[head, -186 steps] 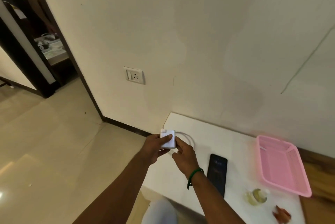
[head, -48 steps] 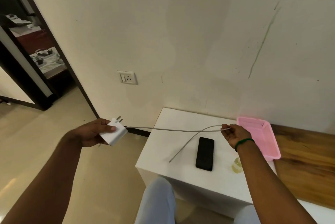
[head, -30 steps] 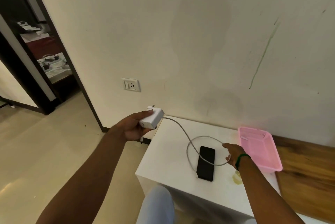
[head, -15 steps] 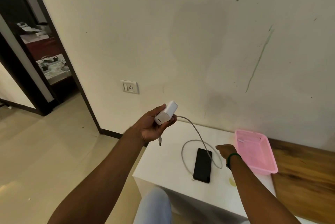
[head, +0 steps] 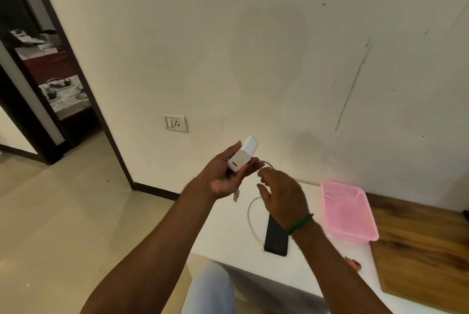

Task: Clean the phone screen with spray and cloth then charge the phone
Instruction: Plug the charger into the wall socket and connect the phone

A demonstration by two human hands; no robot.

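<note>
My left hand (head: 223, 176) is raised in front of the wall and grips a white charger adapter (head: 243, 154). It also holds the white cable (head: 251, 214) near one end, and the cable's USB plug (head: 236, 196) dangles unplugged below the palm. The cable arcs right behind my right hand (head: 281, 197) and loops down onto the white table (head: 228, 232), ending beside the black phone (head: 276, 236), which lies flat. My right hand hovers close to the adapter with fingers loosely curled by the cable. The spray bottle is hidden.
A wall socket (head: 175, 123) sits low on the wall, left of the adapter. A pink basket (head: 347, 212) stands on the table's right, next to a wooden surface (head: 418, 250). A small reddish thing (head: 354, 261) lies near the table's front edge. A doorway (head: 38, 72) opens at left.
My right hand has lifted off the table and moved up-left to the adapter. My left hand still holds the adapter at about the same height, turned slightly.
</note>
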